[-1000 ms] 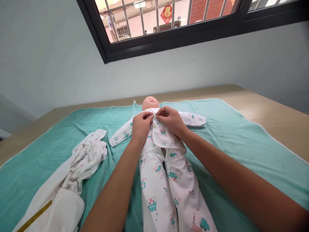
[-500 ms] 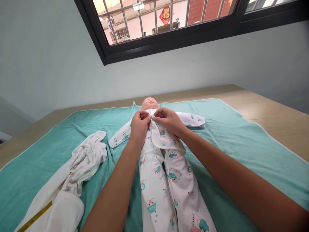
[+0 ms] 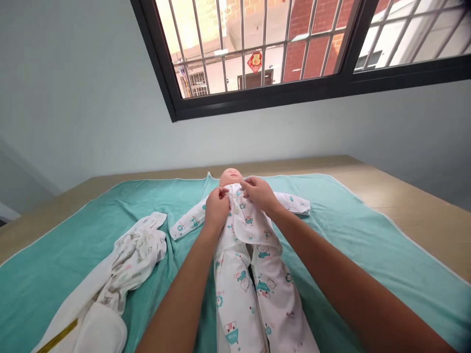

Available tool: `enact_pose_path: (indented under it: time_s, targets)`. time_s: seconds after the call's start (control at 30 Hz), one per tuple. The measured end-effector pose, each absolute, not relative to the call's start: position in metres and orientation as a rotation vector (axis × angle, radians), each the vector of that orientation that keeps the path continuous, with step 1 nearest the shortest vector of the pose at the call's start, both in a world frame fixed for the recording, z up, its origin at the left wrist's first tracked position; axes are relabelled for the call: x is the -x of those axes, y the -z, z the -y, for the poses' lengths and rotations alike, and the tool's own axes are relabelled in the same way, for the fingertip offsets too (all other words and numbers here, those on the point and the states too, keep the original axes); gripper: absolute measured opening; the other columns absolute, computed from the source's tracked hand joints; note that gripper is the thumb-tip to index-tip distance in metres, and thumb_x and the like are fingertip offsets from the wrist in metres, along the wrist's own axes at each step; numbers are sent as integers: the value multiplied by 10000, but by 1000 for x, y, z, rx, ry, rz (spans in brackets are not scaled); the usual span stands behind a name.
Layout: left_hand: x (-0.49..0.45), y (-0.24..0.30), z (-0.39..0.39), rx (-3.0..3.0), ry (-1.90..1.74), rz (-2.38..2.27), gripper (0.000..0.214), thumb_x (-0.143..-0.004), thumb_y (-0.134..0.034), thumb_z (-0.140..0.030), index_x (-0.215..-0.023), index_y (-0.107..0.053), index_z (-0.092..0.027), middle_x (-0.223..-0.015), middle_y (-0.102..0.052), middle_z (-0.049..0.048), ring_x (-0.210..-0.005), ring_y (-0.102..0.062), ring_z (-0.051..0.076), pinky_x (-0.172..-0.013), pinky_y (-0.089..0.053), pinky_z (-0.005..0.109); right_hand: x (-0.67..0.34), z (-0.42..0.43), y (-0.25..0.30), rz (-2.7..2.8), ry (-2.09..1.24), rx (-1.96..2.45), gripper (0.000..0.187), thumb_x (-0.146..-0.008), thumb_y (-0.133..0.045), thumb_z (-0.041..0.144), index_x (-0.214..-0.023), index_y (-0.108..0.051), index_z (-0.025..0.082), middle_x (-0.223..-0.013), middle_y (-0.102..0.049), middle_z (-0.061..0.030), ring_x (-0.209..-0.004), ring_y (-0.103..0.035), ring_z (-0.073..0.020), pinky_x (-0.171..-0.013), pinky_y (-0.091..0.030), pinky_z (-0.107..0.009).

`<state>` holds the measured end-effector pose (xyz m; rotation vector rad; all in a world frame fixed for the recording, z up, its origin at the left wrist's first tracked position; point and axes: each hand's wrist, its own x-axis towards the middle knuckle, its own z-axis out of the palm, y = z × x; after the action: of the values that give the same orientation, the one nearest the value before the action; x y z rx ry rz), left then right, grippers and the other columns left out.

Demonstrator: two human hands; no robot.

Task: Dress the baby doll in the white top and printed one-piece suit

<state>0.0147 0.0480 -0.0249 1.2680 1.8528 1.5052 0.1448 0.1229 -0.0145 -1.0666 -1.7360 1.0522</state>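
A baby doll lies on its back on a teal towel, dressed in a white printed top and matching trousers. Both my hands rest on the doll's upper chest, just below its chin. My left hand pinches the left edge of the top's front opening. My right hand pinches the right edge beside it. The fingertips of the two hands nearly touch at the collar.
A crumpled white printed garment and a folded white cloth lie on the towel at the left. The towel covers a wooden table against a pale wall. A barred window is above.
My hands have moved slightly up the doll's chest toward the collar. The camera has tilted upward, so more of the window shows.
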Motion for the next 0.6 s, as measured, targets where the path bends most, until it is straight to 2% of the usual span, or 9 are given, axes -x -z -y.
enact_pose_path:
  time_s: [0.07,0.17,0.23,0.33,0.47,0.6]
  targets:
    - [-9,20,-57,-1208,-1472,-1813,230,-805,-464,-194,-980,-613,-189,-757,-603,0,-500,-498,104,-518,-388,236,-135,-132,1,1922,-915,1192,318,-812,-561,458,-626,-571,201,-657,-624,-57,-646,-592,-193,-568,-369,-288]
    - [0,12,-75,-1264,-1405,-1825,155,-785,-524,-239,-787,-666,-179,-630,-592,8,-443,-454,116,-496,-351,253,-120,-143,-14,2055,-785,1337,390,-728,-665,448,-482,-472,217,-572,-572,-87,-683,-598,-247,-561,-335,-307]
    - [5,10,-87,-1317,-1393,-1848,123,-727,-589,-202,-626,-656,-182,-605,-611,36,-501,-500,148,-542,-367,270,-114,-146,-16,2061,-768,1356,388,-639,-745,383,-448,-448,222,-564,-568,-93,-702,-599,-267,-557,-334,-307]
    - [9,17,-97,-1354,-1423,-1899,122,-699,-622,-177,-594,-677,-204,-688,-680,76,-690,-590,218,-658,-407,301,-112,-148,-10,2088,-788,1310,387,-590,-760,303,-409,-428,220,-530,-551,-69,-665,-579,-240,-535,-326,-293]
    - [10,29,-101,-1366,-1423,-1909,79,-710,-662,-241,-667,-727,-226,-768,-720,60,-789,-613,233,-761,-428,328,-120,-156,6,2071,-910,1226,280,-654,-667,303,-444,-511,200,-530,-547,-35,-558,-505,-164,-500,-304,-276]
    - [7,28,-100,-1266,-1467,-1864,68,-703,-680,-254,-699,-725,-203,-784,-718,46,-758,-605,199,-756,-441,318,-128,-169,20,1863,-1246,1122,160,-670,-631,321,-600,-629,177,-570,-570,-12,-471,-413,-104,-450,-282,-250]
